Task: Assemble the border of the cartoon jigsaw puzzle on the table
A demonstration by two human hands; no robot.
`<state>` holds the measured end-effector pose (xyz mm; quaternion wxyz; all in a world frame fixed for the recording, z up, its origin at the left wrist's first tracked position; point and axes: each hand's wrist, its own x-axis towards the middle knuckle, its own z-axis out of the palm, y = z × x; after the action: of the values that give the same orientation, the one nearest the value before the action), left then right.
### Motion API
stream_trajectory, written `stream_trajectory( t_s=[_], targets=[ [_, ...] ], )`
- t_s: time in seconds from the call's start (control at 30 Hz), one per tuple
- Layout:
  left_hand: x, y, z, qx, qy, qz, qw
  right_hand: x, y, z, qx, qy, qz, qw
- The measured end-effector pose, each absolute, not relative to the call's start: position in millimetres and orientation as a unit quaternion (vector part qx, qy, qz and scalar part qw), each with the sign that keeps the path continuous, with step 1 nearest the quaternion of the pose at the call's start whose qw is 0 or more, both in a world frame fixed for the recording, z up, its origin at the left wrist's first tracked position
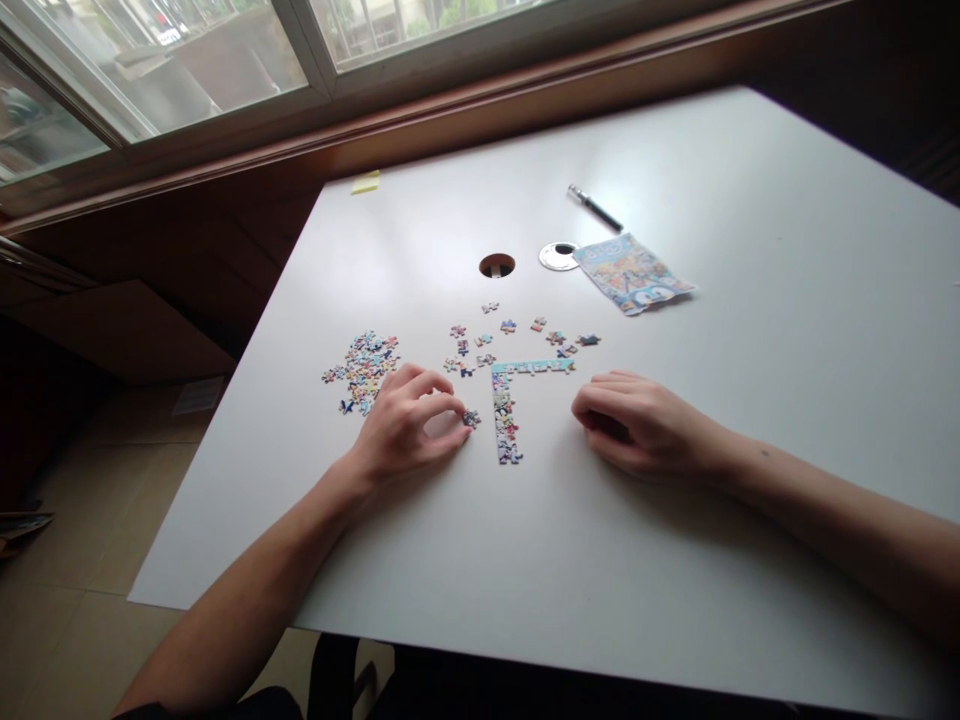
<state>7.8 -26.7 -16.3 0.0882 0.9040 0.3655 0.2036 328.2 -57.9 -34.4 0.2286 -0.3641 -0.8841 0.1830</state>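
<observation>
One loose puzzle piece (pixel 471 418) pinched in my left hand (pixel 409 425) on the tabletop (pixel 750 450), just left of the joined corner strip (pixel 507 410); right hand (pixel 637 425) curled, empty as far as visible; fitting step, next needs alignment.

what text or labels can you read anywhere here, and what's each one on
No text can be read in this view.
Printed packet: bright artwork with what may be large lettering, too blurred to read.
Joined puzzle strip: colourful print, too small to read.
Loose pieces by the left hand: no legible marks.
Yellow sticky note: looks blank.
Pen: no marking can be made out.
</observation>
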Motion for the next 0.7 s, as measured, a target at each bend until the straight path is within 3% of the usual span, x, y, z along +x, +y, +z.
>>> stream_trajectory(
  t_s=[0.7],
  targets=[
    [19.3, -6.5, -7.7, 0.892, 0.359, 0.247, 0.121, 326.3, -57.4, -33.0, -0.364, -0.880, 0.196, 0.233]
  ],
)
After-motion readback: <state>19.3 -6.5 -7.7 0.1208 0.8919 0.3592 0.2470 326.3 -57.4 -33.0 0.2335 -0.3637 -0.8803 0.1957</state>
